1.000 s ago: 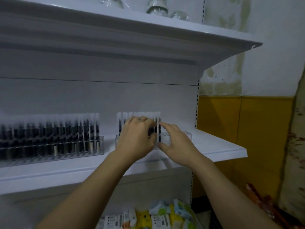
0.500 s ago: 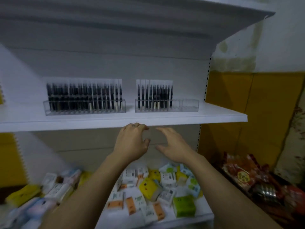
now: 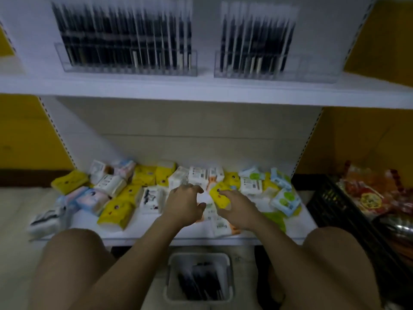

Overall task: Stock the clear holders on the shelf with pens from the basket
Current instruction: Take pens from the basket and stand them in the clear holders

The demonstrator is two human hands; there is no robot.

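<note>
Two clear holders stand on the white shelf (image 3: 201,90) at the top. The left holder (image 3: 125,63) is packed with black pens. The right holder (image 3: 274,68) has black pens in its left part and bare slots at its right end. A white basket (image 3: 199,260) with black pens in it sits on the floor between my knees. My left hand (image 3: 185,204) and my right hand (image 3: 239,209) hover side by side over the lower shelf, fingers apart, holding nothing, well above the basket.
The lower shelf (image 3: 178,236) carries a jumble of yellow, white and blue tissue packs (image 3: 120,206). A black crate (image 3: 335,211) with red and orange snack bags (image 3: 368,193) stands at the right. My bare knees frame the basket.
Both hands have left the right holder and dropped to the lower shelf level. The view has tilted down, so the basket on the floor has come into sight.
</note>
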